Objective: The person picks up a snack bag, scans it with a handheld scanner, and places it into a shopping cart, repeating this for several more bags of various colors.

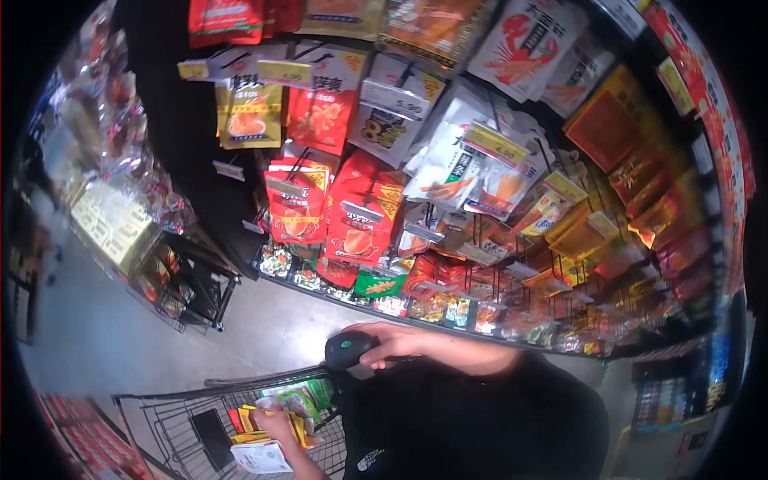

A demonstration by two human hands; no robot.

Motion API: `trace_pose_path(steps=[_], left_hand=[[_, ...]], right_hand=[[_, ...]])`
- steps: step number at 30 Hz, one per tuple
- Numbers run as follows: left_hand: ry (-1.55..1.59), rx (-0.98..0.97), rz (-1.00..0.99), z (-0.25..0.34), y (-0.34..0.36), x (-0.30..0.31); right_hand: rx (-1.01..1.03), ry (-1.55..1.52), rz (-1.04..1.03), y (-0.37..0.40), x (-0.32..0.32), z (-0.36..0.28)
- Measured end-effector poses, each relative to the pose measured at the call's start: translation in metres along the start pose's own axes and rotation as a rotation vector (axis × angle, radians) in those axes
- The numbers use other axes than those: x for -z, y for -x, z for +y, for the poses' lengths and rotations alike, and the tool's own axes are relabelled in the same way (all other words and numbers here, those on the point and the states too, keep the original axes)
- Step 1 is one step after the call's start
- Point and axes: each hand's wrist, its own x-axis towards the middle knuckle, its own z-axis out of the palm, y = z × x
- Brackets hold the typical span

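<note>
My left hand (274, 426) reaches into the wire shopping cart (172, 428), fingers closed around yellow and red snack packets (245, 419). Green packets (308, 394) lie beside it towards the rack, and a white and blue packet (262, 458) sits just below it. My right hand (388, 344) is wrapped around a black rounded cart handle end (349, 350) with a green mark, at the corner of the cart. Part of its fingers is hidden behind that handle end.
A snack rack (376, 318) curves along the front and right. Hanging from it are red packets (364, 212), white packets (456, 152) and yellow price tags (494, 142). A display stand (120, 220) with wrapped goods stands left, across a strip of grey floor (276, 316).
</note>
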Motion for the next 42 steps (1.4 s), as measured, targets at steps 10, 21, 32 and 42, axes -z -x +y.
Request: trace_pose_path(steps=[10,21,32,42], left_hand=[[-0.116,-0.006,-0.745,0.071,0.021,-0.055],[-0.502,-0.231,-0.622,0.017,-0.014,-0.063],[-0.062,-0.422,-0.758,0.210,-0.058,-0.024],[0.566,-0.821,-0.509,0.676,-0.110,-0.074]], right_hand=[[0.139,-0.051,0.110,0.027,0.003,0.022],[0.246,0.033,0.213,0.058,0.026,0.040],[0.374,0.416,0.005,0.069,0.105,0.035],[0.358,0.584,0.069,0.110,0.132,0.022]])
